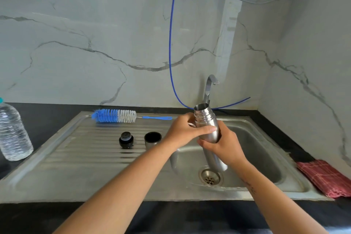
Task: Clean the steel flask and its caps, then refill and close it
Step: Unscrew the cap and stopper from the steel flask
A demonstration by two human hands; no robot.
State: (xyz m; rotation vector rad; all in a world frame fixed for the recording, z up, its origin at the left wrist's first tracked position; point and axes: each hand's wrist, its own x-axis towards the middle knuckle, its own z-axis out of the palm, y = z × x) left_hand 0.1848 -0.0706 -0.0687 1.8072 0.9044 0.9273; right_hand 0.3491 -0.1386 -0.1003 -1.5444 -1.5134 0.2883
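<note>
Forearms, two, bare, nearest the lens, reaching forward over the dark counter edge [171, 214]; left hand [187, 129], fingers curled round the upper body of the steel flask [208, 133], thumb laid across its front just below the threaded neck; right hand [225, 146], wrapped round the flask's middle from the right side, just below the left; neither hand free. Flask: uncapped, mouth open, held over the sink basin [266, 157]; long axis near upright, mouth tilted up and away toward the tap [209, 89], base down above the drain [210, 176]; both hands on it, the left nearer the mouth, so judged the hand to free for a brush or cap. Inner cap [126, 139], black, and outer cap [152, 138], steel, open end up, side by side on the ribbed drainboard [85, 148] left of the hands, apart from each other. Bottle brush [115, 115], blue and white bristles, blue handle, lying along the drainboard's back edge, handle end nearest the left hand. Plastic water bottle [13, 131], clear, standing at far left on the counter. Folded cloth [328, 178], red check, at right of the sink. Blue tube [171, 43] hanging down the marble-pattern wall [76, 43] behind the tap; no water seen running.
</note>
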